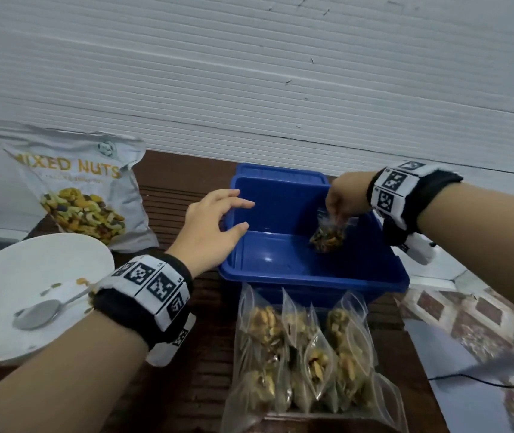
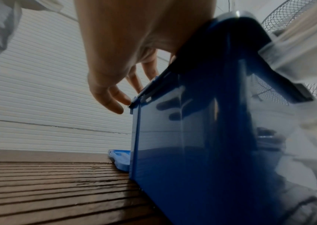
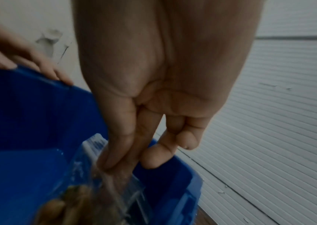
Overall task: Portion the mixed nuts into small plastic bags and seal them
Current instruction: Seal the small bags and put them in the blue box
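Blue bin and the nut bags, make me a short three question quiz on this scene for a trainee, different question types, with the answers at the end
1. True or false: the blue bin already holds several filled bags.
2. Multiple choice: what does the right hand hold over the bin? A) a spoon B) a small bag of nuts C) the bin's lid
3. Fill in: the left hand has its fingers spread at the bin's ____ rim, as the person sees it.

Key
1. False. Its floor is bare; the filled bags lie on the table in front of it.
2. B, pinched at the top.
3. Left. The spoon lies on the white plate.
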A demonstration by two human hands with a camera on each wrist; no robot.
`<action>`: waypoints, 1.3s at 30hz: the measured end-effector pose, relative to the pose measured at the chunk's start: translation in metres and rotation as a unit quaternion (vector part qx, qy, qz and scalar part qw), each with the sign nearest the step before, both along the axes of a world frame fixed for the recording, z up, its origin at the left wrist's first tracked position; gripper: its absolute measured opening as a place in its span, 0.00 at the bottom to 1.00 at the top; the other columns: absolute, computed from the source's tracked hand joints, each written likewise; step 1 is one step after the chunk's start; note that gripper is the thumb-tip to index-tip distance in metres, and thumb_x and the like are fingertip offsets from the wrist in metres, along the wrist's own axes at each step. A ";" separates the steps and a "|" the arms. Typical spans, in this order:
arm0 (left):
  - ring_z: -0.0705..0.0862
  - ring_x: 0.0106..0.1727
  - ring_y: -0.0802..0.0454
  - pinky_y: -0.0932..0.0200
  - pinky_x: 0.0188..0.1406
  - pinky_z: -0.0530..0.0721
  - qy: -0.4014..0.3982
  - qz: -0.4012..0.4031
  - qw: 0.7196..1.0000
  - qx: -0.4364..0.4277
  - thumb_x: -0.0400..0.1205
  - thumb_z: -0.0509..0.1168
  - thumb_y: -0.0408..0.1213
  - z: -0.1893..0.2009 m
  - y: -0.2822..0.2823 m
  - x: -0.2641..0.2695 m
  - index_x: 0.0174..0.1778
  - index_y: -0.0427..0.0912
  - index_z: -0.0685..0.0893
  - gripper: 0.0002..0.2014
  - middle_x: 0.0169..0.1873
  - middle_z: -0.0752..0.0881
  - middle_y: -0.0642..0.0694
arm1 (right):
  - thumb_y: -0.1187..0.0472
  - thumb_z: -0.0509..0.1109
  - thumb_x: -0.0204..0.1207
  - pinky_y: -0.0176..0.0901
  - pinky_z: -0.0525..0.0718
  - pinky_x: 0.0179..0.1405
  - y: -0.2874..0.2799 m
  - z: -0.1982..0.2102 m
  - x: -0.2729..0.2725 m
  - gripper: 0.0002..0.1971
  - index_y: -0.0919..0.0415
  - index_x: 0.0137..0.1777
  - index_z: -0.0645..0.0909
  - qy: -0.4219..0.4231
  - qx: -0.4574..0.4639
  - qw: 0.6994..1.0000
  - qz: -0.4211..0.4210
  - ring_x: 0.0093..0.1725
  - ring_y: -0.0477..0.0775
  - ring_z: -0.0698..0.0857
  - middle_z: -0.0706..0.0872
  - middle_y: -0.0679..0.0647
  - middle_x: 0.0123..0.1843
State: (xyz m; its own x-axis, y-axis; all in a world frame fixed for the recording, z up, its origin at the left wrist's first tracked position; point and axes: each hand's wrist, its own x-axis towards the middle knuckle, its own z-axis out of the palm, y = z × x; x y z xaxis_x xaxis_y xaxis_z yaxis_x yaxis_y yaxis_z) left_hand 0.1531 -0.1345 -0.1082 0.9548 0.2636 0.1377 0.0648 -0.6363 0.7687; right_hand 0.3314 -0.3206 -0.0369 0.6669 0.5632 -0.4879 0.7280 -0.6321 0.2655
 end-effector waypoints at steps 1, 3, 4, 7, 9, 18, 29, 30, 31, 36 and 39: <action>0.63 0.77 0.48 0.52 0.74 0.64 -0.004 -0.003 1.000 -0.003 0.82 0.67 0.41 -0.001 0.001 0.001 0.63 0.63 0.80 0.15 0.73 0.70 0.62 | 0.66 0.72 0.74 0.38 0.77 0.43 0.003 -0.004 0.003 0.09 0.55 0.50 0.88 0.000 -0.016 1.000 0.004 0.43 0.49 0.80 0.83 0.48 0.42; 0.64 0.77 0.49 0.49 0.75 0.67 -0.007 -0.008 1.000 -0.012 0.82 0.67 0.42 -0.004 0.003 0.002 0.62 0.64 0.80 0.15 0.72 0.70 0.64 | 0.68 0.73 0.71 0.36 0.78 0.35 0.008 -0.012 0.012 0.10 0.55 0.48 0.90 -0.004 -0.047 0.999 0.002 0.36 0.48 0.80 0.85 0.46 0.37; 0.65 0.77 0.50 0.47 0.75 0.68 -0.009 -0.011 1.000 -0.017 0.82 0.67 0.42 -0.006 0.004 0.002 0.61 0.65 0.80 0.15 0.72 0.70 0.64 | 0.68 0.74 0.69 0.36 0.79 0.33 0.010 -0.015 0.015 0.10 0.55 0.46 0.90 -0.010 -0.057 0.998 0.003 0.33 0.48 0.81 0.86 0.47 0.36; 0.66 0.76 0.50 0.42 0.73 0.71 -0.017 -0.016 0.999 -0.027 0.81 0.68 0.43 -0.009 0.005 0.004 0.60 0.65 0.80 0.14 0.72 0.70 0.64 | 0.65 0.73 0.71 0.39 0.77 0.32 0.014 -0.014 0.013 0.11 0.58 0.54 0.88 -0.073 -0.074 0.994 0.018 0.41 0.52 0.84 0.90 0.55 0.51; 0.67 0.76 0.51 0.42 0.73 0.71 -0.020 -0.017 0.999 -0.032 0.81 0.68 0.43 -0.011 0.005 0.004 0.59 0.66 0.80 0.14 0.71 0.70 0.64 | 0.62 0.71 0.76 0.40 0.74 0.35 0.016 -0.011 0.009 0.12 0.60 0.59 0.84 -0.101 -0.075 0.992 -0.001 0.44 0.55 0.81 0.87 0.58 0.56; 0.66 0.76 0.53 0.42 0.70 0.74 -0.020 -0.015 0.999 -0.047 0.81 0.68 0.44 -0.013 0.005 0.004 0.59 0.64 0.81 0.13 0.72 0.70 0.65 | 0.52 0.85 0.58 0.36 0.76 0.23 0.020 -0.018 0.018 0.18 0.60 0.42 0.86 -0.129 -0.134 0.983 0.007 0.24 0.49 0.76 0.79 0.50 0.30; 0.71 0.73 0.49 0.41 0.73 0.70 -0.036 -0.003 0.999 0.023 0.80 0.69 0.46 0.015 -0.014 -0.014 0.56 0.61 0.84 0.10 0.66 0.76 0.62 | 0.57 0.75 0.74 0.36 0.84 0.39 -0.009 0.043 -0.039 0.04 0.55 0.40 0.88 0.043 0.132 0.990 -0.037 0.18 0.37 0.80 0.89 0.44 0.32; 0.71 0.73 0.49 0.41 0.73 0.70 -0.040 -0.009 0.999 0.030 0.80 0.69 0.46 0.020 -0.020 -0.018 0.54 0.62 0.84 0.09 0.64 0.76 0.64 | 0.56 0.76 0.73 0.35 0.84 0.38 -0.014 0.046 -0.049 0.04 0.55 0.40 0.88 0.057 0.149 0.986 -0.041 0.19 0.37 0.81 0.89 0.44 0.32; 0.72 0.71 0.50 0.41 0.72 0.69 -0.045 -0.017 0.998 0.034 0.80 0.68 0.47 0.024 -0.025 -0.023 0.52 0.64 0.83 0.07 0.61 0.77 0.65 | 0.55 0.76 0.73 0.32 0.83 0.36 -0.020 0.048 -0.061 0.04 0.54 0.41 0.88 0.068 0.165 0.983 -0.041 0.20 0.38 0.81 0.90 0.44 0.33; 0.78 0.65 0.54 0.39 0.69 0.73 -0.046 -0.135 0.989 0.048 0.80 0.68 0.44 0.042 -0.057 -0.048 0.45 0.71 0.81 0.11 0.54 0.82 0.63 | 0.54 0.75 0.75 0.37 0.84 0.37 -0.046 0.044 -0.118 0.05 0.56 0.43 0.87 0.115 0.202 0.971 -0.058 0.20 0.39 0.82 0.91 0.48 0.36; 0.78 0.65 0.55 0.35 0.68 0.73 0.008 -0.241 0.966 0.090 0.82 0.68 0.34 0.047 -0.071 -0.058 0.45 0.77 0.81 0.23 0.55 0.80 0.66 | 0.54 0.75 0.75 0.37 0.84 0.33 -0.060 0.034 -0.144 0.06 0.56 0.44 0.87 0.127 0.223 0.963 -0.085 0.21 0.41 0.82 0.91 0.49 0.36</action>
